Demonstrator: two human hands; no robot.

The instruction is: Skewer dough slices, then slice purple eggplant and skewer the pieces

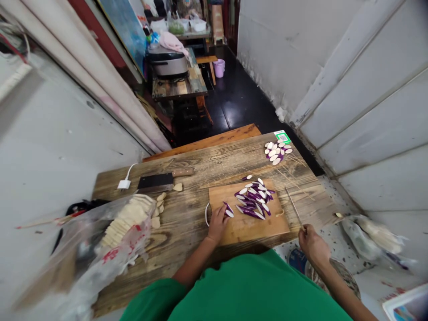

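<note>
My left hand (218,224) rests at the left side of a wooden cutting board (234,232), its fingers closed on a purple-skinned eggplant slice (228,210) with a pale cut face. To its right, a pile of eggplant slices (256,199) covers much of the board. My right hand (312,243) is off the board's right corner, by the table edge. It grips the lower end of a thin wooden skewer (294,206), which points up and away over the table. Nothing can be seen threaded on that skewer.
A cleaver (156,181) lies at the left back of the table. Pale slices (129,218) fill a plastic bag at the left. At the back right, more eggplant slices (277,151) lie beside loose skewers (297,183) and a green QR card (282,137).
</note>
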